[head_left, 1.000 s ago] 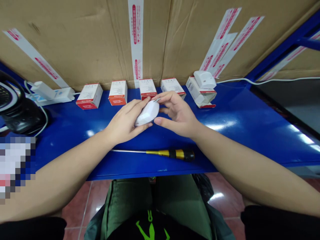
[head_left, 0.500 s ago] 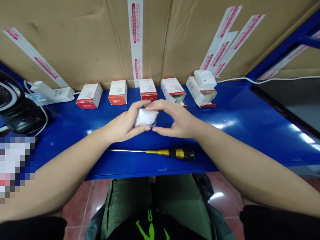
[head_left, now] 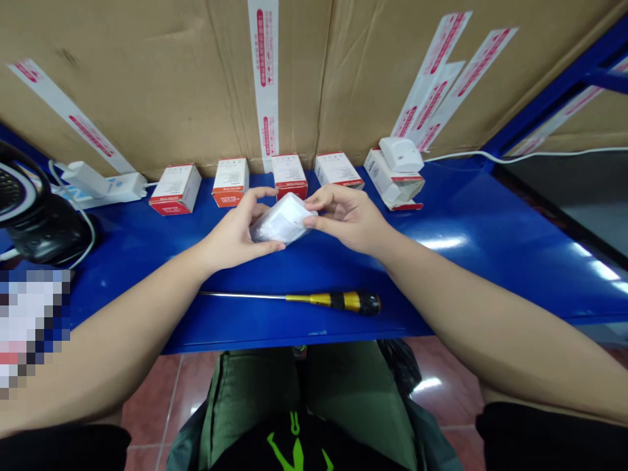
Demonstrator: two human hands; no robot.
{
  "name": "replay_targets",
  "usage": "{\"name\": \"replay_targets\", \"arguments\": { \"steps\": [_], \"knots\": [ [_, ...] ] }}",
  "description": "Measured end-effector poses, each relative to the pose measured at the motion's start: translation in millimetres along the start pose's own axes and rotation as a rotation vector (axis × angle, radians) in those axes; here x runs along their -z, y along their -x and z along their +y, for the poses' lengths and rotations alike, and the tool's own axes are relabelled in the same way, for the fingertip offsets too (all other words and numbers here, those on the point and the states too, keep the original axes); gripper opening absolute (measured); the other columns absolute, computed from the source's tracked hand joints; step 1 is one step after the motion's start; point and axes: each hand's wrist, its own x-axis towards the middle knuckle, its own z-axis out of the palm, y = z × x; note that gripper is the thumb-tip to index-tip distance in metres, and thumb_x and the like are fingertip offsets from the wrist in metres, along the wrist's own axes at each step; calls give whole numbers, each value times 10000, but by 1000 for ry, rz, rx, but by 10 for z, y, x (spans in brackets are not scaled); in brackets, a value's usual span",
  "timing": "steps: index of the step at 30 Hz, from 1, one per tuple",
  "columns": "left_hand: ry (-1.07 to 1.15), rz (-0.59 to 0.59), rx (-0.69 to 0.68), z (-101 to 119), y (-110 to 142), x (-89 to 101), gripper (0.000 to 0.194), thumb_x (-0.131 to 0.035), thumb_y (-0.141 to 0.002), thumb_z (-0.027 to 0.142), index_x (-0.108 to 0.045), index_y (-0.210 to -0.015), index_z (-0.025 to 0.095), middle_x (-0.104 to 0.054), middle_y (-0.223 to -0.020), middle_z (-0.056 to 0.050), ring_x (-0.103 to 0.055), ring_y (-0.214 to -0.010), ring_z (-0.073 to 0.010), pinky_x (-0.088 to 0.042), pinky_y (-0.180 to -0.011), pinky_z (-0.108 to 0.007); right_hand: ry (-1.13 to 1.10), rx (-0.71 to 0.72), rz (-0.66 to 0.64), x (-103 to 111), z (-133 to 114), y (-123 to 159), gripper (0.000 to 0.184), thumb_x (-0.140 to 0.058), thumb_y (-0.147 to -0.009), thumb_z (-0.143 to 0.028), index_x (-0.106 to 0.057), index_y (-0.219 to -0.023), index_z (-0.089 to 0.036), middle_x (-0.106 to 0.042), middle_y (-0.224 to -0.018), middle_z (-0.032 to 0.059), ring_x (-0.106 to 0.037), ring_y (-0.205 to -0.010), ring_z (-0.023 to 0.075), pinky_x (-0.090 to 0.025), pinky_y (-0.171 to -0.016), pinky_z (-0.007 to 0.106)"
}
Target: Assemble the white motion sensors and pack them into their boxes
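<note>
Above the middle of the blue table I hold a white detector in a clear plastic bag (head_left: 283,219). My left hand (head_left: 240,232) curves around the bag's left end, thumb below and fingers above. At the right end, the thumb and fingers of my right hand (head_left: 350,219) pinch the bag's edge. A screwdriver with a yellow and black handle (head_left: 343,301) lies on the table below my hands, its shaft pointing left. Just behind the bag stands a white and red box (head_left: 289,171), its front partly covered.
More white and red boxes (head_left: 175,188) line the cardboard wall (head_left: 161,85). On the rightmost open box (head_left: 392,183) rests another white detector (head_left: 401,154). A power strip (head_left: 115,188) and a black device (head_left: 36,216) stand at the left. A white cable (head_left: 495,159) runs at right.
The bagged detector has turned and tilted, showing more of the plastic. My right hand has gone from loosely cupping its right side to pinching the bag's right edge.
</note>
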Motion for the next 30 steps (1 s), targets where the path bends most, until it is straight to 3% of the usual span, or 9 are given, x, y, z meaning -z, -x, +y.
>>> {"name": "replay_targets", "arguments": {
  "steps": [3,6,8,12,15,19,23,30],
  "knots": [
    [170,61,70,12,-25,16,871,-977,-749,394,-468,-1435,225,-779,-974,-34,-790,-875,-232,-634,-800,-338,-10,-16,32,53,-8,-44,386,-913,-830,-522,-670,-824,-222,-711,-889,9,-679,-847,158,-610,-795,333],
    [264,94,124,48,-44,22,821,-1005,-704,373,-557,-1370,203,-799,-993,-49,-795,-910,-227,-647,-823,-324,-47,-85,21,81,-30,-42,387,-914,-832,-492,-639,-857,-220,-720,-963,13,-680,-867,145,-612,-804,319],
    [280,89,128,76,-50,14,695,-1012,-692,365,-655,-1258,178,-813,-1051,-82,-792,-956,-231,-651,-842,-318,-93,-139,-13,76,-41,-17,432,-944,-799,-449,-616,-986,-238,-712,-1012,0,-683,-864,136,-616,-777,294],
    [276,52,71,110,-51,-13,534,-1002,-717,337,-739,-1152,173,-826,-1111,-99,-783,-1000,-224,-648,-865,-309,-145,-220,-141,42,-61,33,708,-937,-815,-477,-506,-1350,-304,-699,-1044,-8,-684,-797,143,-617,-619,256],
    [265,44,44,114,-53,-16,507,-983,-755,333,-746,-1177,181,-829,-1133,-102,-779,-1009,-216,-645,-865,-300,-168,-188,-188,30,-75,35,650,-863,-879,-574,-535,-1355,-278,-691,-1136,35,-699,-898,159,-647,-676,264],
    [242,27,36,119,-51,-10,495,-982,-767,342,-745,-1172,183,-812,-1202,-113,-770,-1061,-228,-642,-902,-311,-109,-114,-133,8,-56,19,605,-960,-795,-451,-594,-1231,-244,-698,-1155,43,-702,-992,172,-641,-734,254],
    [319,-13,128,134,-29,21,554,-958,-810,354,-698,-1271,189,-805,-1138,-105,-782,-991,-222,-661,-829,-300,-124,-103,-118,-5,-23,13,525,-912,-853,-422,-623,-1255,-249,-729,-1163,46,-719,-979,184,-650,-682,268],
    [687,-1,316,102,-36,153,572,-913,-784,508,-747,-1265,246,-805,-1230,-116,-824,-1017,-300,-734,-773,-356,-275,-271,82,73,-3,-14,610,-935,-819,-498,-693,-1351,-325,-748,-1041,-14,-742,-948,178,-709,-790,351]
  ]
}}
